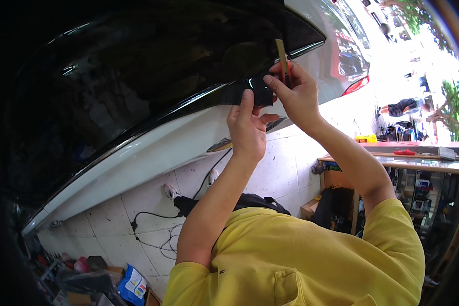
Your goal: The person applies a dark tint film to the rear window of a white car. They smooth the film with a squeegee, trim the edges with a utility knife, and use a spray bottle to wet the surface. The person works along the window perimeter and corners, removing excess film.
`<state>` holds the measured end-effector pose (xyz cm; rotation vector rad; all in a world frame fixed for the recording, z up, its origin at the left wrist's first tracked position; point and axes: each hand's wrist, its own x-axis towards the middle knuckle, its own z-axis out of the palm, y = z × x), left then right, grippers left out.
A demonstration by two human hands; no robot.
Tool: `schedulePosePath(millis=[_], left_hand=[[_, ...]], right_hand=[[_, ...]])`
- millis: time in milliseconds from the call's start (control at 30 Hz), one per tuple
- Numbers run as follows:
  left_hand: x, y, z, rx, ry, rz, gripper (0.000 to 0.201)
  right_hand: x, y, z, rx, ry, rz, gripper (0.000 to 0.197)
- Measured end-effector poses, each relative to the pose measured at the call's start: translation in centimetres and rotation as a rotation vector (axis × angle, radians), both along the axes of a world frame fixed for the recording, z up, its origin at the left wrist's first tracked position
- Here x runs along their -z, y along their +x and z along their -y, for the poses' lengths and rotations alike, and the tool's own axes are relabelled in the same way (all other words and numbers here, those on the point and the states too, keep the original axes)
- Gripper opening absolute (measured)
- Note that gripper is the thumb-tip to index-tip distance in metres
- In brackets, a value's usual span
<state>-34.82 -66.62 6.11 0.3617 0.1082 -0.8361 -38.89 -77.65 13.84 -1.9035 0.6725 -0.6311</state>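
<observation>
My left hand [247, 127] pinches the lower edge of a flap of glossy black film [261, 95], thumb on top and fingers partly hidden behind it. The flap hangs off the edge of the car's shiny black panel [137, 86]. My right hand [302, 99] holds a snap-off utility knife [282, 53] with an orange-red and black body; its long blade points up and away from me. The right thumb and forefinger are also at the flap's upper right corner. Below the black panel runs the car's white bodywork [153, 140].
A black cable [153, 214] lies looped on the tiled floor [112, 217] near my shoes. Boxes and a blue-and-white packet [132, 283] are at lower left. To the right stands a glass-topped cabinet [413, 162]. Farther off, a person [405, 107] is outside.
</observation>
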Motion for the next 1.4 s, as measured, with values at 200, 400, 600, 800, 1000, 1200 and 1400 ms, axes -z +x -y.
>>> schedulePosePath(millis=[200,400,600,800,1000,1200,1400], left_hand=[[-0.8,0.0,-0.6,0.010,0.147,0.039,0.033],[-1.4,-0.2,-0.7,-0.003,0.184,0.080,0.038],[-1.4,0.0,-0.9,0.042,0.189,0.081,0.040],[-1.3,-0.2,-0.8,0.061,0.207,0.094,0.039],[-1.3,-0.2,-0.7,0.058,0.194,0.095,0.038],[-1.7,0.1,-1.1,0.061,0.202,0.108,0.037],[-2.5,-0.5,-1.6,0.066,0.241,0.149,0.041]], right_hand=[[-5.8,-1.3,0.9,-0.290,-0.889,-0.413,0.023],[-8.9,-0.6,0.5,-0.524,-1.399,-0.589,0.027],[-9.0,0.7,-0.2,-0.589,-1.520,-0.663,0.028],[-9.0,0.9,-0.5,-0.591,-1.547,-0.675,0.027],[-9.0,0.8,-0.4,-0.599,-1.538,-0.710,0.027],[-9.7,0.4,-0.8,-0.562,-1.523,-0.795,0.025],[-10.8,-1.0,0.0,-0.481,-1.504,-1.029,0.027]])
